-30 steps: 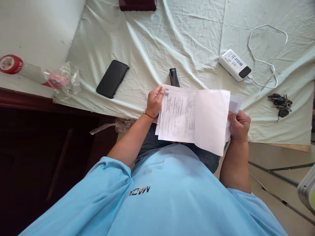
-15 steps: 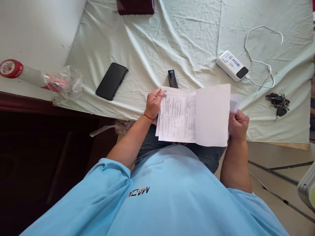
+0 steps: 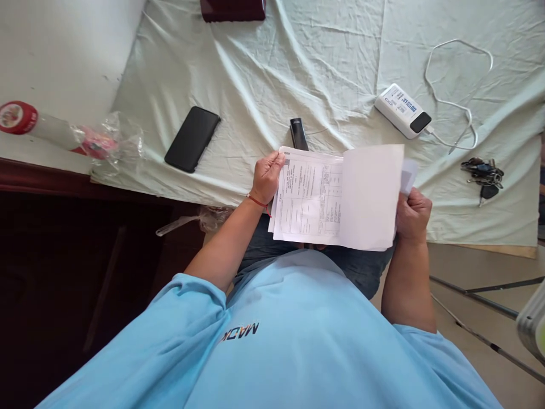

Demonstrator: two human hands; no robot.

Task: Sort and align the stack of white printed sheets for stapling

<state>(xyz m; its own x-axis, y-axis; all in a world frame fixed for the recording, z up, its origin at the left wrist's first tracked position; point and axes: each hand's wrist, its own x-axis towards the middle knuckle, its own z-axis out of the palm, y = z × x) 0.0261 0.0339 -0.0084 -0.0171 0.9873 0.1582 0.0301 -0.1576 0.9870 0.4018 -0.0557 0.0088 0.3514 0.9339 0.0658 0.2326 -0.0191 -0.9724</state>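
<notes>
A stack of printed papers (image 3: pixel 304 196) is held over my lap, at the near edge of the table. My left hand (image 3: pixel 268 175) pinches its left edge, thumb on top. A blank white sheet (image 3: pixel 372 196) is folded over the right half of the stack and stands slightly raised. My right hand (image 3: pixel 414 215) is closed on the right side of the papers, where a smaller translucent piece (image 3: pixel 409 175) sticks out. The right fingertips are hidden behind the sheets. Just beyond the stack lies a small black device (image 3: pixel 298 134), its near end close to the paper.
A black phone (image 3: pixel 192 139) lies left on the pale green cloth (image 3: pixel 332 68). To the right are a white power bank (image 3: pixel 402 111) with a white cable (image 3: pixel 429 74) and a bunch of keys (image 3: pixel 483 176). A red-capped bottle (image 3: pixel 19 117) and a dark red box (image 3: pixel 233 8) sit farther off.
The folded-over white sheet has shifted slightly right, baring a little more of the printed page. Both hands keep their hold on the papers.
</notes>
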